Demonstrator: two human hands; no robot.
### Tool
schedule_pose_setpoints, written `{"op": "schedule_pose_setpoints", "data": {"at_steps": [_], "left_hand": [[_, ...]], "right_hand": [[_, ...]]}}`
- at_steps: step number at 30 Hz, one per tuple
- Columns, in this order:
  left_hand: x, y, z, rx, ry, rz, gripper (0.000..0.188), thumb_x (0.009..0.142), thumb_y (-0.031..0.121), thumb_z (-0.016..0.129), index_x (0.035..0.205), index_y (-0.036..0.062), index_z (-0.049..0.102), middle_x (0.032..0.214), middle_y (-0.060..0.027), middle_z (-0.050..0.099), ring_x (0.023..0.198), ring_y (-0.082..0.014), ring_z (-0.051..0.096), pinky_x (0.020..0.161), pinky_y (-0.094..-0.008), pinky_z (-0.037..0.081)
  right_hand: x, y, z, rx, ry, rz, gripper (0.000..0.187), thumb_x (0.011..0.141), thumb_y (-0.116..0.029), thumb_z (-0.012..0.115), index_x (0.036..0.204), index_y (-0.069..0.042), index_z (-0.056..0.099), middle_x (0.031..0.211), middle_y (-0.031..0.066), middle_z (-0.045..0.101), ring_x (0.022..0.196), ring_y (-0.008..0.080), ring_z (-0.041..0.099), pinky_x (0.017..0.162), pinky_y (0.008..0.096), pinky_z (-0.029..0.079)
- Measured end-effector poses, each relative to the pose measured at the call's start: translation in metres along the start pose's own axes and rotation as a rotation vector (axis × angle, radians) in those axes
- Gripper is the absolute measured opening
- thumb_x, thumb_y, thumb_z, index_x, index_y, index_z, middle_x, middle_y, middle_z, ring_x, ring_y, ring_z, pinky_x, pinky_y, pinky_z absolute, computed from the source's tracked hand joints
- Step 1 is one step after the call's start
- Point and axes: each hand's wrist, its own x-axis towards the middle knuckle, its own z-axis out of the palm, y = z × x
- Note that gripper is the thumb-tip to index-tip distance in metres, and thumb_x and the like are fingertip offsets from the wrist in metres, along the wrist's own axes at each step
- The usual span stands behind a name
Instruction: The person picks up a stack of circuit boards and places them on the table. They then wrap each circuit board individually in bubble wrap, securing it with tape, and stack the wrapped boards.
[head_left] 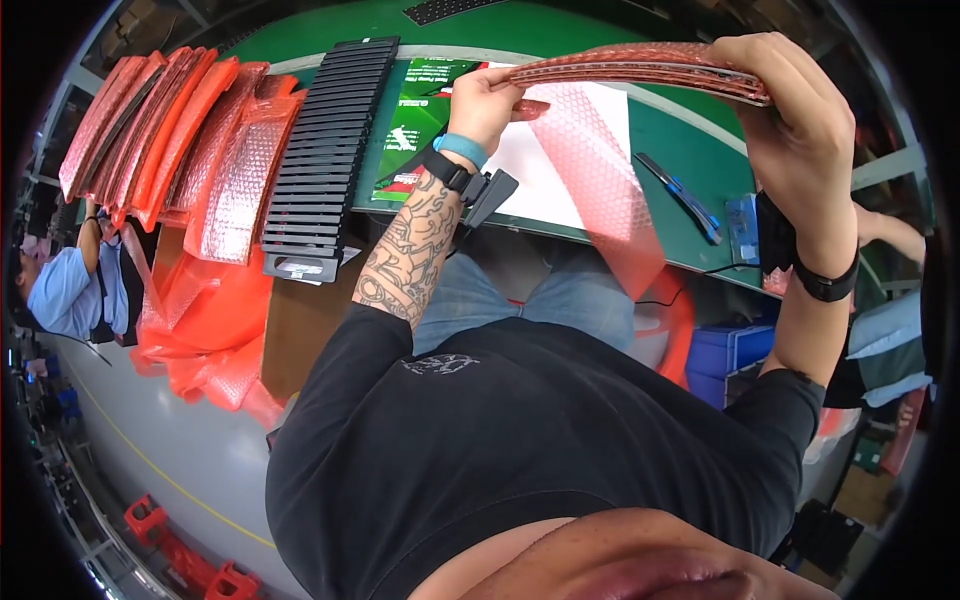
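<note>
A long, flat package in red bubble wrap (630, 65) is held up over the workbench between my two hands. My left hand (482, 108) pinches its left end, with a small flap of wrap by the fingers. My right hand (795, 100) wraps round the right end. What lies inside the layers is mostly hidden; thin dark and pale edges show along its side. Below it, a strip of pink bubble wrap (595, 165) runs over a white sheet (515, 165) and off the bench's front edge. A blue utility knife (690, 205) lies to the right of the strip.
Several red-wrapped packages (160, 130) lie at the left beside a black slatted rack (325, 150). Green printed packaging (425, 125) sits near my left wrist. More red bubble wrap (210, 320) hangs beside a cardboard box (305, 330). Blue bins (725, 350) stand below right. Other people work on both sides.
</note>
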Motion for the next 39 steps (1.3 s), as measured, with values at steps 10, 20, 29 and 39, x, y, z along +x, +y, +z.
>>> {"op": "schedule_pose_setpoints", "data": {"at_steps": [10, 20, 29, 39], "left_hand": [[-0.008, -0.018, 0.008, -0.171, 0.1, -0.013, 0.03, 0.094, -0.006, 0.048, 0.121, -0.0106, 0.061, 0.113, -0.0184, 0.068, 0.091, -0.0297, 0.073, 0.076, -0.0366, 0.064], [0.012, -0.028, 0.005, -0.148, -0.022, -0.004, 0.029, 0.091, -0.008, 0.047, 0.116, -0.014, 0.06, 0.111, -0.0212, 0.068, 0.09, -0.0298, 0.072, 0.072, -0.0381, 0.066], [0.009, -0.029, -0.01, -0.146, -0.103, -0.121, 0.034, 0.097, 0.003, 0.04, 0.122, -0.0087, 0.06, 0.118, -0.0233, 0.067, 0.094, -0.029, 0.072, 0.073, -0.0413, 0.065], [0.002, -0.021, -0.011, 0.126, -0.197, -0.085, 0.031, 0.097, 0.006, 0.046, 0.12, -0.008, 0.061, 0.108, -0.0188, 0.072, 0.069, -0.019, 0.07, 0.056, -0.0294, 0.059]], "right_hand": [[-0.016, -0.006, 0.02, -0.059, 0.121, 0.064, 0.033, 0.068, 0.017, 0.063, 0.098, 0.003, 0.065, 0.09, 0.0134, 0.067, 0.081, 0.0289, 0.066, 0.073, 0.0311, 0.052], [-0.032, 0.001, 0.017, 0.03, 0.157, 0.24, 0.033, 0.072, 0.018, 0.068, 0.101, 0.003, 0.066, 0.093, 0.0098, 0.069, 0.085, 0.0196, 0.069, 0.077, 0.0278, 0.053], [-0.043, 0.016, 0.018, 0.121, 0.178, 0.266, 0.035, 0.076, 0.019, 0.067, 0.108, 0.004, 0.066, 0.098, 0.0067, 0.071, 0.089, 0.013, 0.068, 0.08, 0.0251, 0.054], [-0.048, 0.015, 0.005, 0.287, 0.171, 0.503, 0.035, 0.08, 0.018, 0.064, 0.112, 0.004, 0.065, 0.097, 0.0058, 0.071, 0.088, 0.0087, 0.067, 0.077, 0.0223, 0.053]]}}
